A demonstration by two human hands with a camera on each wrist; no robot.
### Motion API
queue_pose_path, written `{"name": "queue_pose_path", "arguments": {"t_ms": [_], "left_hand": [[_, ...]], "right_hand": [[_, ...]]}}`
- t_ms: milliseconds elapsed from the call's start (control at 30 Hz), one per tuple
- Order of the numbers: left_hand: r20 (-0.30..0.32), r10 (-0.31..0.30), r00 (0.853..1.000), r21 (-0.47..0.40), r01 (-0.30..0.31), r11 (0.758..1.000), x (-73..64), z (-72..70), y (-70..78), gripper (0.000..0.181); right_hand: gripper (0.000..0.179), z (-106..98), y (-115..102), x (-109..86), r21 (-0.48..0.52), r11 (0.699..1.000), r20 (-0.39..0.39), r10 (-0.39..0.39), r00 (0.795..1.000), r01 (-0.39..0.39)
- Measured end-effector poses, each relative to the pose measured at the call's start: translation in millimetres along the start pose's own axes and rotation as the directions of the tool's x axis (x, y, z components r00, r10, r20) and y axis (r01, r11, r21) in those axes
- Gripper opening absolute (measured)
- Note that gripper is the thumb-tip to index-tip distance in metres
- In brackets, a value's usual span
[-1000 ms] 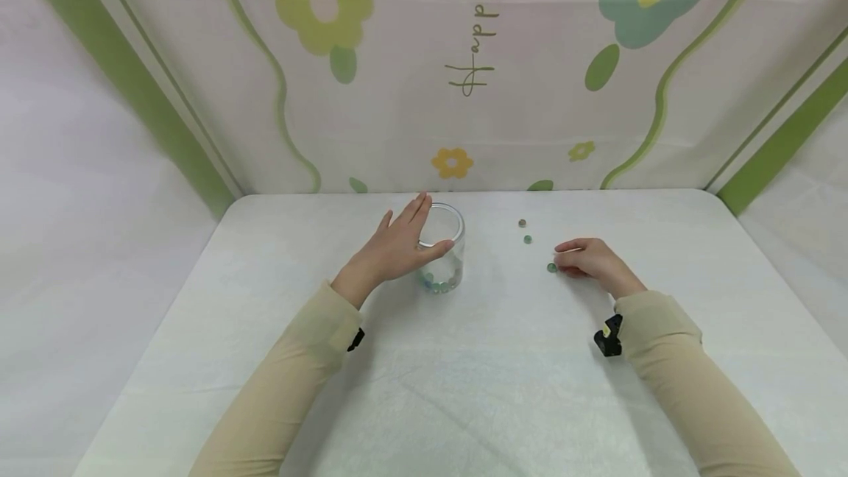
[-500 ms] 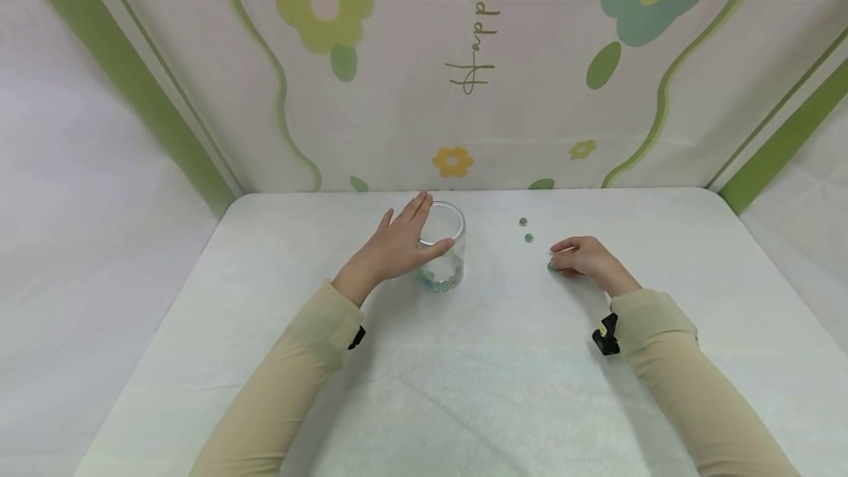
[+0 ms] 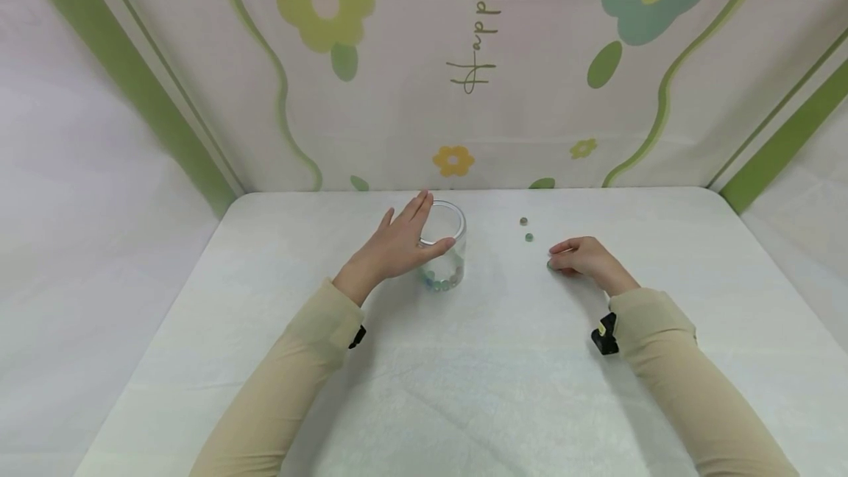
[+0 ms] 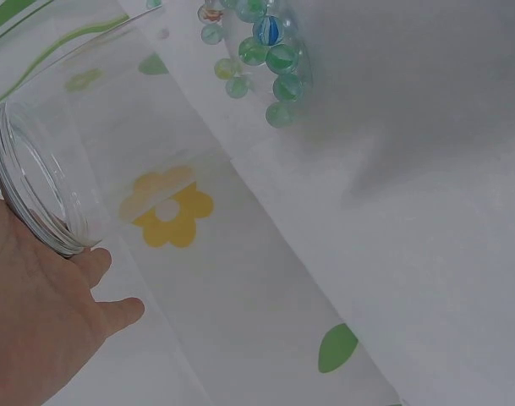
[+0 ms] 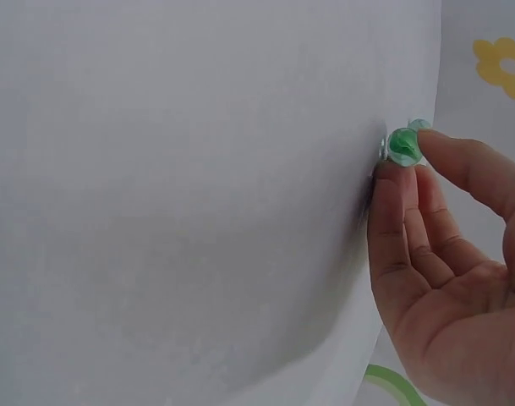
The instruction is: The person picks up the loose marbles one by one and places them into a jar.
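A clear glass jar [image 3: 461,252] with a silvery rim stands on the table, several green marbles [image 4: 282,59] at its bottom, one of them blue-striped. My left hand [image 3: 391,247] rests against the jar's mouth, fingers fairly straight along the left side and thumb across the near side of the rim. To the right of the jar, my right hand [image 3: 592,262] pinches a green marble [image 5: 404,146] between thumb and fingertip, low by the table. In the head view that marble is mostly hidden by the fingertips.
Two loose marbles lie toward the back of the white table [image 3: 450,389]: a brownish one [image 3: 523,221] and a greenish one [image 3: 529,237]. Behind the table's far edge hangs a flowered cloth backdrop [image 3: 397,116]. White cloth sides flank the table.
My right hand has moved slightly left and closed its fingertips onto the green marble, which was lying in front of them. The left hand stays at the jar.
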State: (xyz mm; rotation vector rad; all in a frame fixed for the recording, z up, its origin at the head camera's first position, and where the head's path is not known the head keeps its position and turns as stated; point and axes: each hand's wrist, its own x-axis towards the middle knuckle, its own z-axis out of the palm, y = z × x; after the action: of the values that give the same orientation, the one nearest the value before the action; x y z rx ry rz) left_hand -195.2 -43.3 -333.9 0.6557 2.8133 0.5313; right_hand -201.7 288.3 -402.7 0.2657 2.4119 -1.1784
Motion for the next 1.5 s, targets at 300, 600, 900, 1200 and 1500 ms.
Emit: {"name": "queue_pose_path", "arguments": {"t_ms": [300,600,900,1200,1500], "left_hand": [[0.008,-0.001,1.0,0.0,0.001,1.0,-0.6,0.4,1.0,0.09],[-0.003,-0.003,1.0,-0.001,0.003,1.0,-2.5,-1.1,1.2,0.09],[0.003,0.007,1.0,-0.003,-0.007,1.0,-2.0,-0.9,0.2,0.091],[0.005,0.008,1.0,-0.002,-0.008,1.0,-3.7,-1.1,-0.7,0.092],[0.009,0.002,1.0,0.015,-0.002,1.0,-1.9,-1.3,-0.4,0.092]], "right_hand": [[0.057,-5.3,-13.6,-7.7,0.221,0.975,0.086,-0.05,0.995,0.03],[0.044,-14.5,-40.9,-16.6,0.48,0.874,0.124,-0.156,0.98,0.078],[0.033,-17.9,-62.6,-28.0,0.544,0.834,0.132,-0.2,0.971,0.098],[0.034,-12.1,-89.9,-38.4,0.586,0.8,0.136,-0.254,0.958,0.128],[0.032,4.5,-122.5,-43.3,0.499,0.841,0.126,-0.307,0.943,0.207]]}}
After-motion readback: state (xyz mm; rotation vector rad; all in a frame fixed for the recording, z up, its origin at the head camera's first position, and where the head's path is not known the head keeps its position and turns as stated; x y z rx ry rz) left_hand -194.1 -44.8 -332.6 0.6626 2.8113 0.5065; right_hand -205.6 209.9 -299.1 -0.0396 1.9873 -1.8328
